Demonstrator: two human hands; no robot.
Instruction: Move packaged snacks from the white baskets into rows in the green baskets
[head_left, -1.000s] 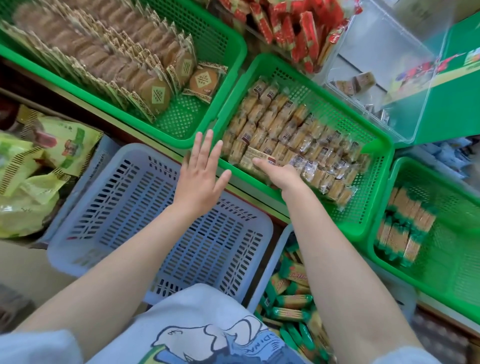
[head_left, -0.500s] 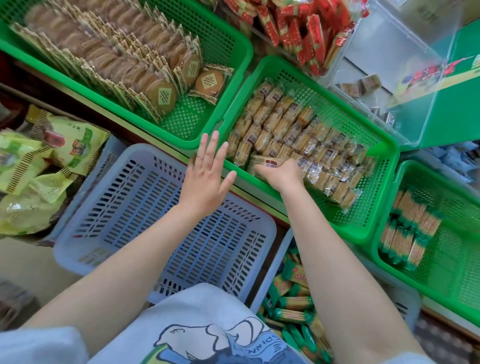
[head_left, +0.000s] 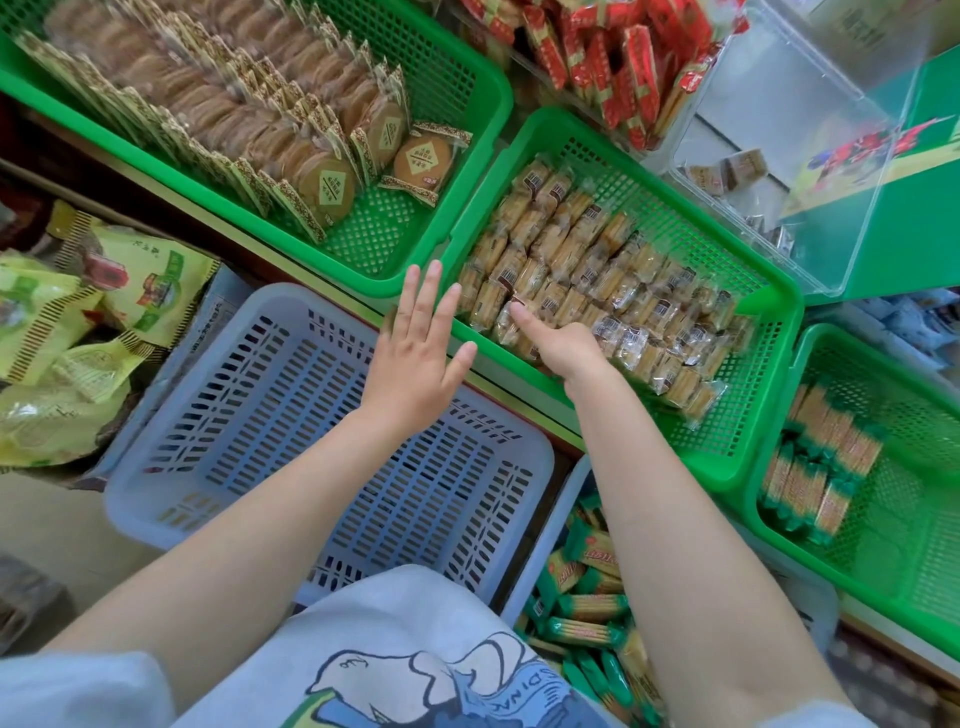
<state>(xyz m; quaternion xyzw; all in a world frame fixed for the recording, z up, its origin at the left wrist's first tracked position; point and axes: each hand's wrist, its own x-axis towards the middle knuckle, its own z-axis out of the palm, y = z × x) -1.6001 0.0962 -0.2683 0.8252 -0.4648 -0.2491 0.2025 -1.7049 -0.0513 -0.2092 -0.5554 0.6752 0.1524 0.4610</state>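
Observation:
My right hand (head_left: 566, 348) reaches into the middle green basket (head_left: 696, 228). Its fingers curl over a clear-wrapped biscuit pack (head_left: 506, 325) at the near left end of the rows of biscuit packs (head_left: 587, 260), index finger stretched along it. My left hand (head_left: 421, 343) hovers open with fingers spread over the far rim of an empty white basket (head_left: 135, 499). A second white basket (head_left: 550, 535) below my right arm holds loose green-wrapped snacks (head_left: 587, 613). The right green basket (head_left: 914, 561) holds short rows of the same green-wrapped snacks (head_left: 821, 462).
A large green basket (head_left: 467, 171) at the top left is filled with rows of round cakes (head_left: 234, 104). Red packets (head_left: 597, 57) and a clear plastic box (head_left: 779, 104) stand behind. Yellow-green bags (head_left: 78, 322) lie at the left.
My right hand has pushed the biscuit pack further into the near left corner of the middle green basket. My left hand has stayed open over the white basket's rim.

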